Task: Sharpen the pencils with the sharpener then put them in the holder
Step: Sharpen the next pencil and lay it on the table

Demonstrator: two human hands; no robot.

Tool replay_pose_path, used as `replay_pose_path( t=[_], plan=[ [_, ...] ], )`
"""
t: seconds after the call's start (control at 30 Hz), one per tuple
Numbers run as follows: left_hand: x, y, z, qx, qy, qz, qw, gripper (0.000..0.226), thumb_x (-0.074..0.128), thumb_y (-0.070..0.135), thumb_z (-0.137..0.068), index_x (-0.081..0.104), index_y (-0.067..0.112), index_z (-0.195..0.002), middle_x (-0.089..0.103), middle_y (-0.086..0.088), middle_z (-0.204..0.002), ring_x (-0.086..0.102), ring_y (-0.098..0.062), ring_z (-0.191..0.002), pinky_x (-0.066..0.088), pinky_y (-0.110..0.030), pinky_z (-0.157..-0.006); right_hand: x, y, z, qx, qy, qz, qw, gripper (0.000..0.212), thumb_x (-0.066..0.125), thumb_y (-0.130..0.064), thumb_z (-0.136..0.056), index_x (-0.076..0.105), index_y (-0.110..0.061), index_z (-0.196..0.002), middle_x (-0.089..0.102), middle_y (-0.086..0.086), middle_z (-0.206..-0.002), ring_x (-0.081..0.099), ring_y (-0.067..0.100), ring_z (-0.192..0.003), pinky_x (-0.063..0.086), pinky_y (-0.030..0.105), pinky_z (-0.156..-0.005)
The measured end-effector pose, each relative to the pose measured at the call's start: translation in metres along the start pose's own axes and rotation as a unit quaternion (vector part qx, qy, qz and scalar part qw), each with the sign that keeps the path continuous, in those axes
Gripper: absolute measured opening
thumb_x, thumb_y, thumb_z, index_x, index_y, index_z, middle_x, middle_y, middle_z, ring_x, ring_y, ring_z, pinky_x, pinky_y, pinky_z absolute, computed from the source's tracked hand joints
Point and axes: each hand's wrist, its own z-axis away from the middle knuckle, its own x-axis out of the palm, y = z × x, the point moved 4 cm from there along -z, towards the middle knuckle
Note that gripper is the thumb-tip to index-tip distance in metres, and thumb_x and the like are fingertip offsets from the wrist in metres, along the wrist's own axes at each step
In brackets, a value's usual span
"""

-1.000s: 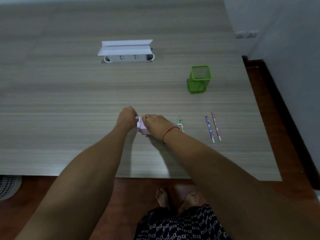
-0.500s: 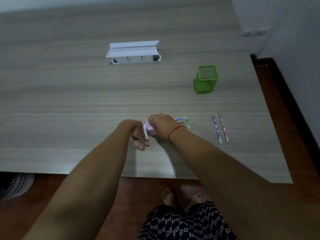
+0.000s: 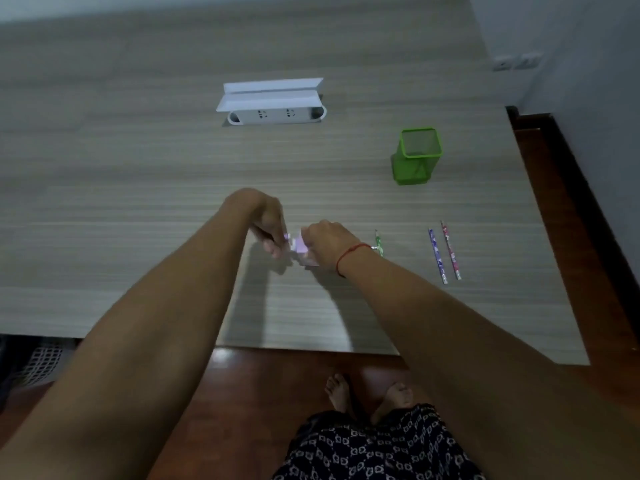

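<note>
A: Head view shows, from the left, our left hand [image 3: 266,221] with its fingers [image 3: 273,245] curled narrow around a small lilac part at the side of the sharpener [image 3: 300,249]. It is blurred, so we cannot tell if this is a crank.

B: Yes, and just beside it our right hand [image 3: 325,240] covers the sharpener and presses it on the tabletop [image 3: 138,202]. What its fingers hold underneath, we cannot tell.

A: A green pencil [image 3: 379,242] shows past the right wrist. We judge it is the one being sharpened, but we are not sure.

B: To do this step well, we should keep the body pressed flat and turn evenly, without pushing the pencil sideways.

A: Further right, two pencils [image 3: 445,252] lie side by side, not yet taken. The green mesh holder [image 3: 415,157] stands behind them and looks empty.
</note>
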Motion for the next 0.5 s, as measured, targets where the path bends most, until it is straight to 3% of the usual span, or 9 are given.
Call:
replay_pose_path(
  t=[0.07, 0.1, 0.17, 0.23, 0.27, 0.33, 0.4, 0.43, 0.5],
  plan=[
    [0.027, -0.005, -0.001, -0.032, -0.098, 0.010, 0.995, 0.013, 0.065, 0.015, -0.088, 0.071, 0.005, -0.093, 0.074, 0.006, -0.064, 0.066, -0.005, -0.076, 0.049, -0.021, -0.092, -0.002, -0.002, 0.003, -0.015, 0.001, 0.012, 1.000, 0.018, 0.062, -0.024, -0.083, 0.062, -0.012, -0.096, 0.065, 0.020, -0.112, 0.063, 0.035, -0.103, 0.047, 0.033, -0.083],
    [0.042, -0.007, -0.006, -0.037, -0.115, 0.013, 0.993, 0.009, 0.065, 0.017, -0.088, 0.070, 0.010, -0.087, 0.074, 0.007, -0.064, 0.067, -0.003, -0.075, 0.051, -0.020, -0.089, -0.004, -0.004, 0.005, -0.017, 0.000, 0.016, 1.000, 0.011, 0.061, -0.023, -0.084, 0.060, -0.015, -0.091, 0.065, 0.020, -0.113, 0.062, 0.035, -0.104, 0.047, 0.033, -0.083],
    [0.065, -0.008, -0.023, -0.039, -0.086, 0.053, 0.994, 0.014, 0.061, 0.015, -0.091, 0.065, 0.011, -0.078, 0.070, 0.006, -0.053, 0.066, 0.002, -0.056, 0.055, -0.012, -0.064, -0.003, -0.004, 0.006, -0.023, 0.008, 0.004, 1.000, 0.015, 0.057, -0.024, -0.086, 0.061, -0.013, -0.095, 0.064, 0.020, -0.114, 0.062, 0.035, -0.105, 0.047, 0.033, -0.083],
    [0.068, -0.011, -0.039, -0.041, 0.047, 0.116, 0.991, 0.024, 0.055, 0.008, -0.093, 0.057, 0.004, -0.069, 0.060, 0.003, -0.036, 0.058, 0.001, -0.034, 0.048, -0.012, -0.040, -0.004, -0.004, 0.008, -0.024, 0.005, -0.001, 1.000, 0.018, 0.055, -0.024, -0.087, 0.062, -0.009, -0.093, 0.064, 0.021, -0.116, 0.061, 0.036, -0.106, 0.046, 0.033, -0.083],
    [0.064, -0.014, -0.044, -0.040, 0.130, 0.131, 0.982, 0.025, 0.057, 0.006, -0.089, 0.057, 0.001, -0.065, 0.059, 0.000, -0.035, 0.058, -0.004, -0.033, 0.049, -0.016, -0.038, -0.004, -0.003, 0.008, -0.029, 0.007, -0.008, 1.000, 0.014, 0.054, -0.024, -0.088, 0.058, -0.013, -0.081, 0.064, 0.022, -0.116, 0.061, 0.037, -0.106, 0.046, 0.033, -0.083],
    [0.051, -0.017, -0.047, -0.025, 0.271, 0.091, 0.958, 0.016, 0.068, 0.005, -0.078, 0.066, -0.007, -0.068, 0.071, -0.016, -0.058, 0.073, -0.020, -0.061, 0.059, -0.028, -0.058, -0.002, -0.002, 0.008, -0.031, 0.004, -0.012, 0.999, 0.028, 0.052, -0.027, -0.091, 0.043, -0.022, -0.065, 0.063, 0.023, -0.116, 0.061, 0.036, -0.105, 0.045, 0.033, -0.082],
    [0.040, -0.015, -0.042, 0.003, 0.360, 0.050, 0.932, 0.016, 0.069, 0.007, -0.076, 0.073, -0.006, -0.084, 0.071, -0.029, -0.086, 0.071, -0.034, -0.088, 0.055, -0.038, -0.078, 0.002, -0.006, 0.008, -0.030, 0.014, -0.021, 0.999, 0.020, 0.048, -0.029, -0.094, 0.060, -0.014, -0.088, 0.063, 0.022, -0.118, 0.061, 0.035, -0.107, 0.045, 0.034, -0.084],
    [0.033, -0.011, -0.037, 0.020, 0.385, 0.049, 0.921, 0.018, 0.067, 0.008, -0.078, 0.074, -0.006, -0.088, 0.070, -0.031, -0.090, 0.069, -0.036, -0.092, 0.053, -0.038, -0.080, 0.002, -0.007, 0.007, -0.017, 0.015, -0.015, 1.000, 0.027, 0.047, -0.028, -0.095, 0.062, -0.007, -0.104, 0.063, 0.021, -0.120, 0.062, 0.035, -0.109, 0.046, 0.035, -0.086],
    [0.017, -0.003, -0.025, 0.057, 0.388, 0.016, 0.920, 0.018, 0.067, 0.010, -0.078, 0.075, -0.005, -0.085, 0.071, -0.030, -0.086, 0.070, -0.035, -0.087, 0.054, -0.037, -0.078, 0.003, -0.005, 0.006, -0.003, 0.007, -0.017, 1.000, 0.034, 0.051, -0.024, -0.091, 0.060, -0.004, -0.117, 0.064, 0.020, -0.120, 0.063, 0.034, -0.109, 0.048, 0.034, -0.088]
  ],
)
